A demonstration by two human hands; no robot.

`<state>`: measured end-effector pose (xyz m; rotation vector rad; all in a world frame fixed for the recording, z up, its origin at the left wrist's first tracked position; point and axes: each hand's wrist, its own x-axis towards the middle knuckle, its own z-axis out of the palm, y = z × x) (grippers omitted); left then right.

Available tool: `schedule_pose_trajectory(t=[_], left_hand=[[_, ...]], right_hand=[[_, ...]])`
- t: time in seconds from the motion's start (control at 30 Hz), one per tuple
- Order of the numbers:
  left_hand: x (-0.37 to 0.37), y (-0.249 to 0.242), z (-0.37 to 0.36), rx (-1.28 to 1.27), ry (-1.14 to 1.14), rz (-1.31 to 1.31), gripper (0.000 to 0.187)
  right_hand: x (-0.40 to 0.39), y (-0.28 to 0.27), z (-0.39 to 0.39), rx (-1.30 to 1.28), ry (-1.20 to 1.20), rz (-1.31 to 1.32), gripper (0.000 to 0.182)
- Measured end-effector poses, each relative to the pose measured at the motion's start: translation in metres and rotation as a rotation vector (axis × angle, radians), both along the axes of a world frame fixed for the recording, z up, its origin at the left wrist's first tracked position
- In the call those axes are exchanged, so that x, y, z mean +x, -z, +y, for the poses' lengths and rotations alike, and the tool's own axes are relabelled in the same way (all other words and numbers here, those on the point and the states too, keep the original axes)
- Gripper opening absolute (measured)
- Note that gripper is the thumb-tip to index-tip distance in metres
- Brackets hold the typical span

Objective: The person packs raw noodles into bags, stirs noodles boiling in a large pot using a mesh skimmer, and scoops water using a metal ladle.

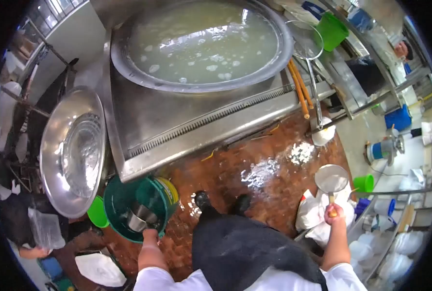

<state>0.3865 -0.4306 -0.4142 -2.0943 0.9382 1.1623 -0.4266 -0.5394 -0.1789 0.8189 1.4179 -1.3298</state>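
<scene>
A round mesh strainer (pixel 332 178) is in my right hand (pixel 334 213), whose fingers are wrapped round its handle. The strainer is raised over white sacks (pixel 309 213) on the right. My left hand (pixel 150 235) reaches to the near rim of a dark green bucket (pixel 113 201) on the floor. That hand looks closed on a metal dipper (pixel 137 223), which is tilted inside the bucket; most of its fingers are hidden. Ahead, a wide metal cauldron (pixel 201 87) holds cloudy, pale liquid with patches of foam on top.
A steel stove (pixel 177 114) surrounds the cauldron. A large metal basin (pixel 56 160) leans at left, beside a bright green bucket (pixel 97 213). Wooden sticks (pixel 299 89) and a long-handled ring (pixel 316 87) rest right. The brick floor (pixel 216 174) is wet. Another person's hand (pixel 34 252) is lower left.
</scene>
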Motion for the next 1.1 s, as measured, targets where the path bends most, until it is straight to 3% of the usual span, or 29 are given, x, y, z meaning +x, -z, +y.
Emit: schedule_pose_trajectory(t=[0.07,0.13,0.2,0.3,0.43,0.57,0.67,0.77,0.83,1.1], left_hand=[[-0.005,0.015,-0.005,-0.004,0.654,-0.036,0.015],[-0.012,0.01,-0.039,-0.054,0.388,0.105,0.01],[-0.022,0.004,-0.042,-0.128,-0.199,0.231,0.01],[-0.048,-0.017,-0.047,-0.297,-1.522,0.36,0.02],[-0.088,-0.064,-0.011,-0.539,-1.803,0.513,0.007],[-0.113,-0.125,0.02,-0.659,-1.63,0.61,0.015],[-0.125,-0.189,0.023,-0.708,-1.503,0.643,0.021],[-0.137,-0.243,0.019,-0.748,-1.442,0.668,0.021],[-0.146,-0.27,0.013,-0.817,-1.425,0.741,0.021],[-0.157,-0.317,-0.036,-0.93,-1.298,0.902,0.027]], right_hand=[[-0.003,-0.017,0.012,0.029,-0.031,0.129,0.019],[-0.006,-0.029,0.023,0.063,-0.023,0.184,0.018],[-0.002,-0.047,0.025,0.094,-0.01,0.181,0.016],[-0.017,-0.034,0.033,0.035,0.025,0.189,0.015],[-0.014,-0.001,0.025,-0.014,0.152,0.242,0.024],[-0.015,0.035,0.003,-0.112,0.268,0.133,0.024],[-0.026,0.064,-0.016,-0.177,0.209,0.059,0.018],[-0.02,0.088,-0.033,-0.378,0.148,0.15,0.017],[-0.006,0.075,-0.053,-0.325,0.172,0.152,0.018],[-0.022,0.074,-0.048,-0.386,0.159,0.156,0.013]])
